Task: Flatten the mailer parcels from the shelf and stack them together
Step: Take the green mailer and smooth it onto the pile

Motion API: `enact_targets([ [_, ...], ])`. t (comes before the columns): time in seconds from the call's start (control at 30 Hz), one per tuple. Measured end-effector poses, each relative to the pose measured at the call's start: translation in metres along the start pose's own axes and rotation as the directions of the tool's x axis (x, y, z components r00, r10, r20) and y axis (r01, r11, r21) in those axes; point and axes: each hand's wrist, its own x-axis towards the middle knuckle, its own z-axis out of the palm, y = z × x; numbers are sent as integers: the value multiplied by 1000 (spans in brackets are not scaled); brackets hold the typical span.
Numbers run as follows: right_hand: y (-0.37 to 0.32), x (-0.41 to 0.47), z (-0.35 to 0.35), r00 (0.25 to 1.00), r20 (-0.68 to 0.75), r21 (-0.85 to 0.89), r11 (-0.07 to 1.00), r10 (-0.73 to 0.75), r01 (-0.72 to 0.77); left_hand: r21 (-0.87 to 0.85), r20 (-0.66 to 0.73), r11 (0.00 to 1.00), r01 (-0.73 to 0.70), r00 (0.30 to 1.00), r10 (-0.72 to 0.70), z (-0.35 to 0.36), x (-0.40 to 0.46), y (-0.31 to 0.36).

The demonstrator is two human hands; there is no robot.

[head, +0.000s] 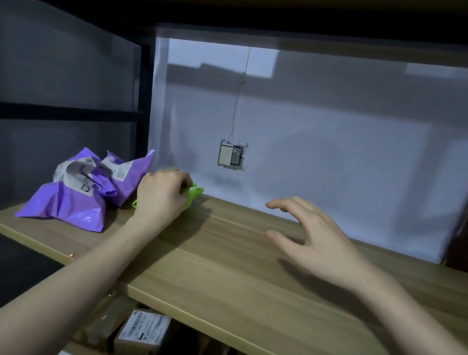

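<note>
Dim shelving unit against a pale wall; light wood-grain shelf board (242, 270) at chest level. Two crumpled purple plastic mailer parcels (87, 187) with white labels lie at the shelf's left end. Just right of them, left hand (162, 196) curls around a bright green plastic mailer (195, 194), mostly hidden. Right hand (312, 238) hovers above the board, fingers spread, holding nothing. Labelled cardboard boxes (141, 331) sit below.

- I can read no text in this view.
- Purple mailer parcels (81, 187): white shipping labels with dark print and barcode-like marks, too blurred for me to make out.
- Cardboard box (140, 334) under the shelf: white printed label with barcode lines, characters too small to resolve.
</note>
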Motion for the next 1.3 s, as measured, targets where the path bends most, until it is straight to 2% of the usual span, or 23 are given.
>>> enact_targets([
  [0.1,4,-1,-7,1000,-13,-15,1000,7,-8,-172,-97,985,10,995,-27,-11,-3,25],
  [0.17,8,-3,-12,999,-48,-30,999,11,-13,-336,-134,942,30,988,-79,-17,-4,44],
  [0.33,30,-10,-20,977,-184,-1,994,104,-106,-676,-154,736,-13,980,-124,-21,-7,91],
  [0.4,39,-15,-24,944,-246,128,973,219,-192,-759,-151,651,-21,978,-145,-18,-11,106],
  [0.47,46,-19,-31,890,-268,335,902,369,-273,-813,-141,582,-17,976,-168,-14,-13,117],
  [0.57,56,-26,-44,852,-185,577,756,489,-309,-859,-109,512,-3,978,-177,-6,-13,131],
  [0.63,60,-32,-50,859,-133,647,699,495,-303,-880,-76,475,31,976,-204,-2,-16,141],
  [0.73,66,-36,-52,846,-238,599,758,477,-259,-912,-11,400,89,970,-242,3,-19,155],
  [0.8,69,-38,-52,830,-310,552,798,464,-241,-901,-7,423,96,972,-234,6,-23,164],
  [0.83,71,-38,-52,822,-338,516,821,458,-245,-879,-28,471,78,976,-215,7,-25,167],
  [0.93,73,-42,-51,797,-420,414,873,434,-257,-715,-152,697,-49,984,-88,5,-36,176],
  [1.0,73,-46,-52,784,-464,354,898,412,-262,-586,-190,802,-117,982,4,3,-41,177],
  [1.2,81,-57,-54,813,-471,166,940,342,-300,-543,-108,824,-159,987,119,6,-42,175],
  [1.27,89,-59,-56,819,-441,199,930,367,-310,-527,-52,839,-135,991,127,6,-43,175],
  [1.3,94,-61,-60,828,-409,239,921,384,-309,-572,-12,813,-113,991,130,8,-41,174],
])
